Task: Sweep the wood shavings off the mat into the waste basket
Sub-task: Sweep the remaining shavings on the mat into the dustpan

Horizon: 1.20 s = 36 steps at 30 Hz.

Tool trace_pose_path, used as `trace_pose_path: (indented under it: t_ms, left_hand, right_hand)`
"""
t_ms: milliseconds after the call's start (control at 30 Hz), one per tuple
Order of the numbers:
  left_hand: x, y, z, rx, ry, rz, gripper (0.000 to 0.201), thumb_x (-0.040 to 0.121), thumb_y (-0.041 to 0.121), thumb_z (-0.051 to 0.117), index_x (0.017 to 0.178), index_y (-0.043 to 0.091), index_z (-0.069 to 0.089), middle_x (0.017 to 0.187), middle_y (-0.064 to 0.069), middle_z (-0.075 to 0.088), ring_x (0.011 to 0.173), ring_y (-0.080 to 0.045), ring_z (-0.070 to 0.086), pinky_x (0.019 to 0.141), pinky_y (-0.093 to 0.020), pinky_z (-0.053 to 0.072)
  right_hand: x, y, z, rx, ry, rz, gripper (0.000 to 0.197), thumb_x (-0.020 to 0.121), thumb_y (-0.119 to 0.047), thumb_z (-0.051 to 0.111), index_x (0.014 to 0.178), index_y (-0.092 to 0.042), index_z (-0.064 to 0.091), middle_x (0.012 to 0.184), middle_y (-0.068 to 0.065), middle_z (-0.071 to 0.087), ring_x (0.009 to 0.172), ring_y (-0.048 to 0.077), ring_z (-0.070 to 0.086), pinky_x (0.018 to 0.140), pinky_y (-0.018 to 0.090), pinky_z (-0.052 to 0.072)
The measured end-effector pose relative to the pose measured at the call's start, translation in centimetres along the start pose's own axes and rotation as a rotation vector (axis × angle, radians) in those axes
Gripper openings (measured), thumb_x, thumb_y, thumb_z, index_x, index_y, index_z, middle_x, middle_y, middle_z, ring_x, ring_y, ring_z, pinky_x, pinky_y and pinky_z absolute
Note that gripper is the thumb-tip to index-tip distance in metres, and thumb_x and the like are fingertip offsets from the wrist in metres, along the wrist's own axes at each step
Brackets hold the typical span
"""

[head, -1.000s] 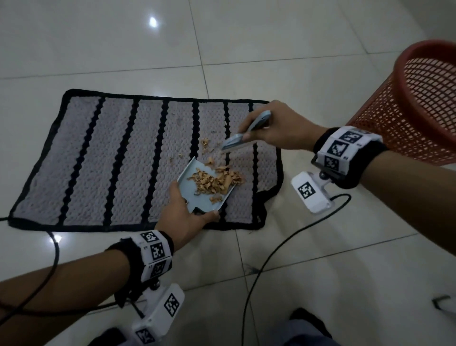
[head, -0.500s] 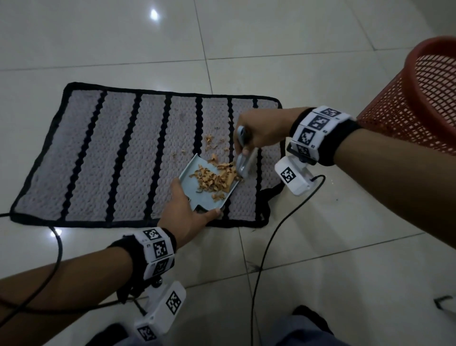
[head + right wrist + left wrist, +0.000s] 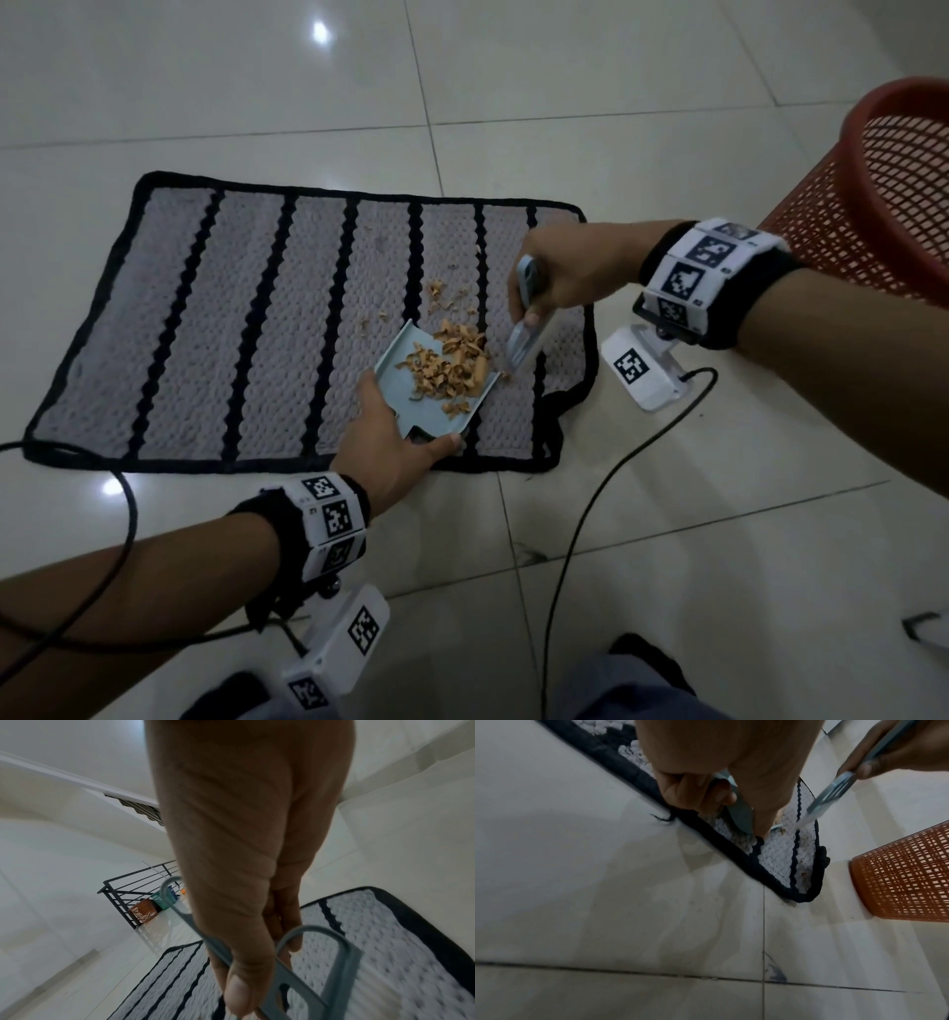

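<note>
A grey mat (image 3: pixel 205 329) with black stripes lies on the tiled floor. My left hand (image 3: pixel 390 452) grips the handle of a pale blue dustpan (image 3: pixel 400 390) resting on the mat's near right part; a heap of wood shavings (image 3: pixel 447 365) fills the pan. More loose shavings (image 3: pixel 447 300) lie on the mat just beyond the pan's lip. My right hand (image 3: pixel 560 277) grips a small blue-grey brush (image 3: pixel 524 339), bristles down at the pan's right edge. The handle also shows in the right wrist view as the brush (image 3: pixel 303 975). The red mesh waste basket (image 3: pixel 873 205) stands at the right.
Black cables (image 3: pixel 590 514) trail over the floor tiles near my knees. The mat's near right corner (image 3: pixel 560 411) is rumpled. In the right wrist view a black railing (image 3: pixel 133 892) and coloured baskets (image 3: pixel 151 906) stand far off.
My right hand swung the brush from beyond the pan down to the pan's right edge, bristles now pointing down. The left hand and dustpan stayed put.
</note>
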<state>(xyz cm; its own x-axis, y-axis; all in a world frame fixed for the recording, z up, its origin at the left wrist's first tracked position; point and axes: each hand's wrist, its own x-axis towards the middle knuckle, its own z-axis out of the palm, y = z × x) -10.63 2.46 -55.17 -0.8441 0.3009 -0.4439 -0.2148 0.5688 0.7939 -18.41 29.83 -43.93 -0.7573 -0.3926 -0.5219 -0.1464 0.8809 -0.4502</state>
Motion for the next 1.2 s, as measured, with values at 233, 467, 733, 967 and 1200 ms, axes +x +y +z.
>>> trace_pose_path:
  t_ms: [233, 467, 733, 967, 1200]
  left_hand:
    - [-0.2, 0.1, 0.1, 0.037, 0.026, 0.013, 0.111, 0.067, 0.038, 0.089, 0.148, 0.015, 0.017, 0.128, 0.0, 0.056, 0.11, -0.022, 0.059, 0.091, -0.042, 0.054]
    - [-0.3, 0.0, 0.3, 0.031, 0.03, 0.014, 0.112, 0.067, 0.038, 0.089, 0.149, 0.014, 0.016, 0.129, 0.001, 0.054, 0.112, -0.022, 0.058, 0.09, -0.037, 0.052]
    - [-0.6, 0.0, 0.6, -0.055, 0.037, 0.045, 0.102, 0.069, 0.031, 0.088, 0.144, 0.015, 0.022, 0.121, 0.009, 0.053, 0.106, -0.009, 0.055, 0.086, -0.025, 0.047]
    - [-0.9, 0.0, 0.8, -0.106, 0.036, 0.038, 0.103, 0.072, 0.028, 0.087, 0.148, 0.015, 0.018, 0.126, 0.01, 0.05, 0.111, -0.007, 0.052, 0.088, -0.022, 0.044]
    - [-1.0, -0.1, 1.0, -0.095, 0.035, 0.041, 0.095, 0.073, 0.025, 0.086, 0.142, 0.018, 0.021, 0.12, 0.013, 0.05, 0.103, -0.002, 0.052, 0.075, -0.004, 0.043]
  right_hand:
    - [1.0, 0.0, 1.8, 0.029, 0.052, -0.001, 0.012, 0.084, -0.019, 0.075, 0.096, -0.015, 0.076, 0.092, -0.002, 0.075, 0.083, 0.008, 0.068, 0.079, 0.026, 0.054]
    - [2.0, -0.9, 0.7, 0.031, 0.188, -0.023, 0.011, 0.085, -0.014, 0.075, 0.096, -0.012, 0.077, 0.093, -0.003, 0.073, 0.077, 0.001, 0.062, 0.069, 0.006, 0.044]
    - [0.8, -0.4, 0.3, 0.075, 0.339, -0.034, 0.008, 0.086, -0.018, 0.073, 0.093, -0.014, 0.075, 0.089, -0.004, 0.073, 0.076, -0.003, 0.062, 0.07, 0.014, 0.049]
    - [1.8, 1.3, 1.6, 0.29, 0.657, 0.053, 0.015, 0.093, -0.024, 0.064, 0.092, -0.012, 0.072, 0.086, 0.003, 0.072, 0.072, 0.008, 0.062, 0.067, 0.029, 0.048]
    - [4.8, 2.4, 4.7, 0.213, 0.976, 0.247, 0.028, 0.099, -0.027, 0.054, 0.087, -0.006, 0.068, 0.076, 0.014, 0.067, 0.073, 0.028, 0.06, 0.071, 0.034, 0.046]
